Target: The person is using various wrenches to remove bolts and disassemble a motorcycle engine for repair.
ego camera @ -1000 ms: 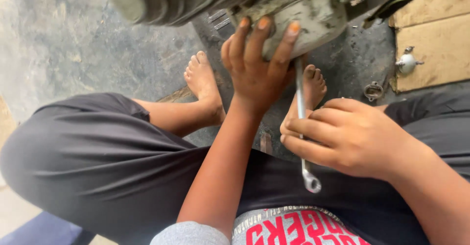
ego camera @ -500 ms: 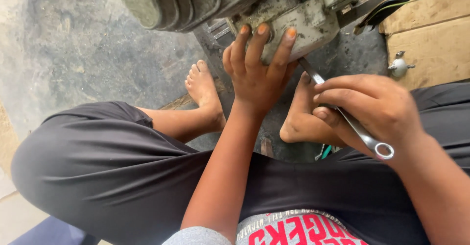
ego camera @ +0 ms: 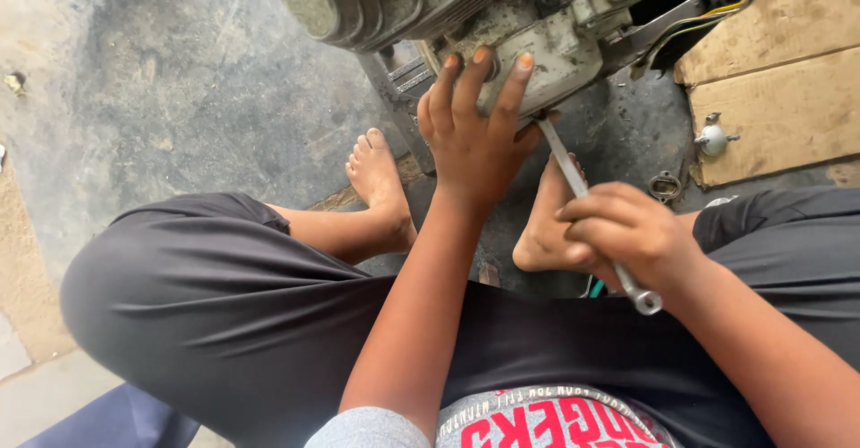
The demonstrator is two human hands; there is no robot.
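A grey metal engine (ego camera: 421, 4) with cooling fins stands on the floor at the top of the head view. My left hand (ego camera: 470, 130) lies flat against its lower casing, fingers spread upward. A long silver spanner (ego camera: 582, 202) is gripped in my right hand (ego camera: 627, 233); its far end reaches up to the underside of the engine, just right of my left fingers, and its ring end sticks out below my fist. My bare feet (ego camera: 381, 184) rest on the floor under the engine, between my bent legs in black trousers.
Brown cardboard sheets (ego camera: 788, 63) lie at the upper right, with a small round metal part (ego camera: 714, 139) on them and a small metal fitting (ego camera: 665, 185) on the dark floor beside it. Coloured wires (ego camera: 717, 4) hang off the engine's right side. Grey concrete floor spreads to the left.
My right hand has swung the spanner from near my right foot up and leftward, so its tip now meets the engine's underside. My left hand stays pressed on the casing.
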